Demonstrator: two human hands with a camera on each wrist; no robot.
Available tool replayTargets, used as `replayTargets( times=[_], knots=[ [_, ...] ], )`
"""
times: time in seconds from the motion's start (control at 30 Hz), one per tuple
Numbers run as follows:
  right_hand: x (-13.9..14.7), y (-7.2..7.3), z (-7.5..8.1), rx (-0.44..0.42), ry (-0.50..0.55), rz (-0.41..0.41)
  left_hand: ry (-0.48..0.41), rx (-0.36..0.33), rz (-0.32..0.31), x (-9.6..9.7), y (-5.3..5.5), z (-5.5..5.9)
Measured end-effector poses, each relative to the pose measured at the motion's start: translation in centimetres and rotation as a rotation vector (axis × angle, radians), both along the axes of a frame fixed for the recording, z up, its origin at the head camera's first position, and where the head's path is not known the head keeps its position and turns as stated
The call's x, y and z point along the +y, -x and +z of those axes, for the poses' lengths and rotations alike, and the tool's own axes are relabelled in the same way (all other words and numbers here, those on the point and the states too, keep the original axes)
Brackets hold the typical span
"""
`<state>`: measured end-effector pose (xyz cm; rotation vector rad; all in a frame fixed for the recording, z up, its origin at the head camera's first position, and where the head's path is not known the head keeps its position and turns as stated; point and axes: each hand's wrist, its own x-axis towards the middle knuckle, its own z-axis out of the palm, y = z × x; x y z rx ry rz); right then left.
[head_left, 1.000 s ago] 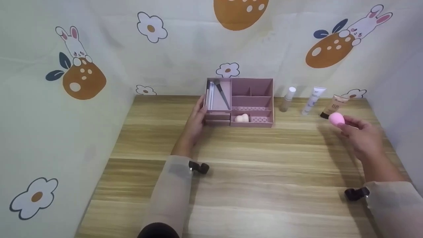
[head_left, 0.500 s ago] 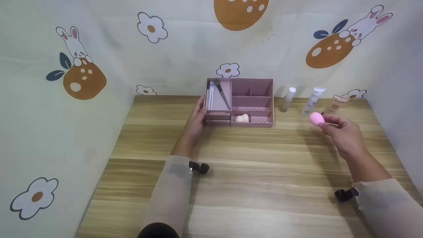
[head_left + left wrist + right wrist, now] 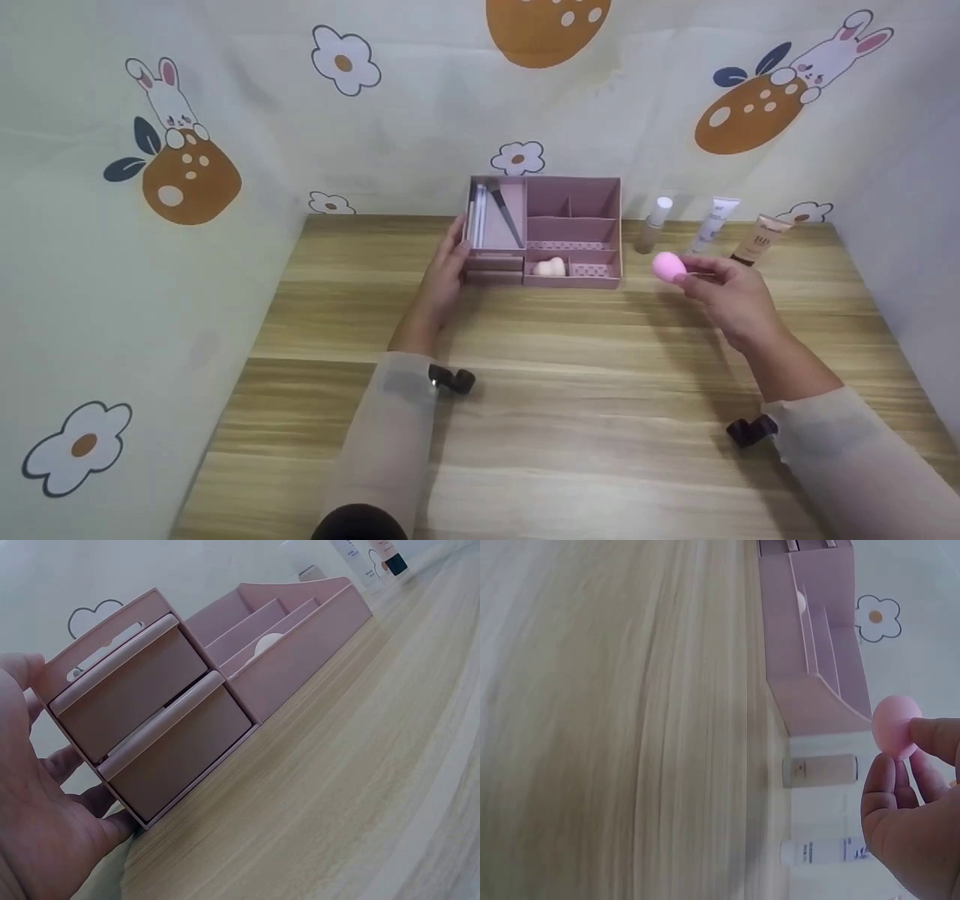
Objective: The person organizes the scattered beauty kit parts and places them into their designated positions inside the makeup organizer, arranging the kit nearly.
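My right hand (image 3: 739,304) pinches a pink egg-shaped makeup sponge (image 3: 669,267) between thumb and fingers, in the air to the right of the pink makeup organizer (image 3: 571,282). In the right wrist view the sponge (image 3: 895,727) sticks out past the fingertips. My left hand (image 3: 444,270) rests against the organizer's left side, its thumb at the top corner and the fingers spread along the wall in the left wrist view. A dark brush (image 3: 505,215) and several slim sticks lie in the organizer's top left tray. A cream sponge (image 3: 550,267) sits in a front compartment.
Right of the organizer stand a white-capped bottle (image 3: 652,225), a white tube (image 3: 713,223) and a beige BB tube (image 3: 763,238), near the patterned back cloth. Two drawers (image 3: 146,686) face the front of the organizer. The wooden table (image 3: 570,420) stretches forward.
The right hand has moved left with the pink sponge, from in front of the beige tube to near the organizer's right side. My left hand has stayed at the organizer.
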<state>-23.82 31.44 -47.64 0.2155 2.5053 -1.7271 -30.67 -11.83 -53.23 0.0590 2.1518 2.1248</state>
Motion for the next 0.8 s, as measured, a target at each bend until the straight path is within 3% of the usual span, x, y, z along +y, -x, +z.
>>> replayTargets(
  times=[0.3,0.8],
  knots=[
    [-2.4,1.2,-0.1,-0.009,0.08,0.014,-0.009,0.005,-0.005,0.0,0.1,0.0],
    [-6.2,3.4,-1.3,0.011,0.052,0.039,-0.048,0.013,-0.014,0.1,0.2,-0.1]
  ],
)
